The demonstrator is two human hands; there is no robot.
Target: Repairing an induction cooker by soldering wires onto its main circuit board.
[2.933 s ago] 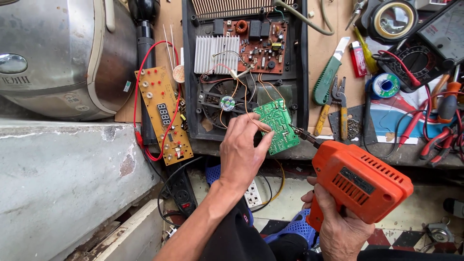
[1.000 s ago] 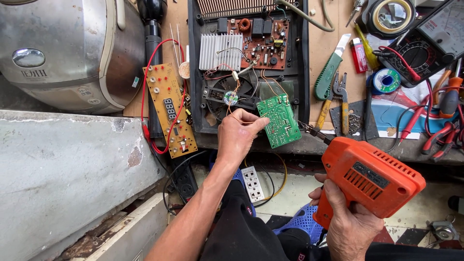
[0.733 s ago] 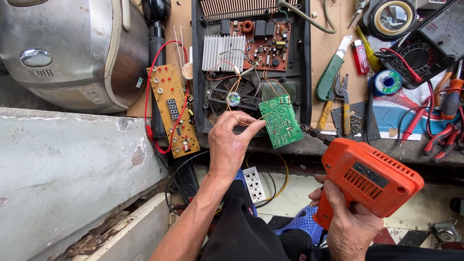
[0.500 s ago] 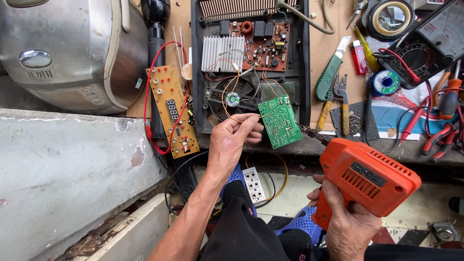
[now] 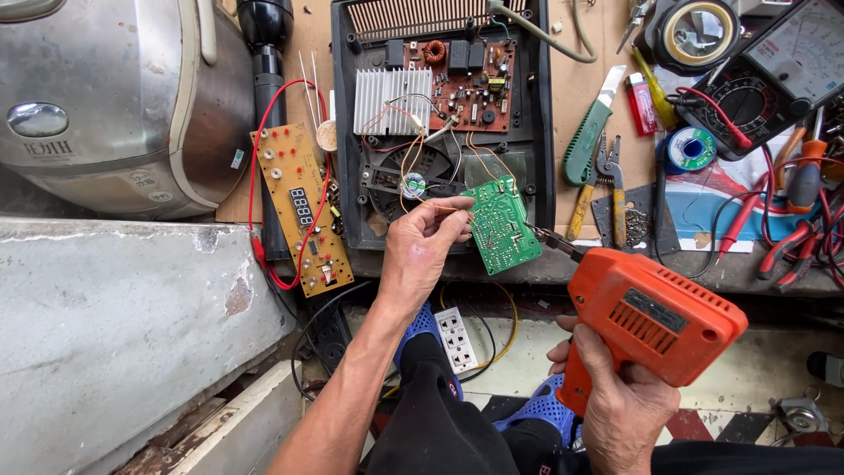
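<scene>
The left hand point(image 5: 420, 251) has slid down off the green circuit board point(image 5: 501, 225) and now pinches a thin orange wire point(image 5: 440, 208) beside it; the board stays at the bench edge; the right hand point(image 5: 626, 413) keeps gripping the orange soldering gun point(image 5: 655, 318), tip at the board's corner.

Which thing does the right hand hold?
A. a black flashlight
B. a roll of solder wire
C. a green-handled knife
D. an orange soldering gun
D: the right hand grips the orange soldering gun, whose tip points at the green circuit board.
</scene>
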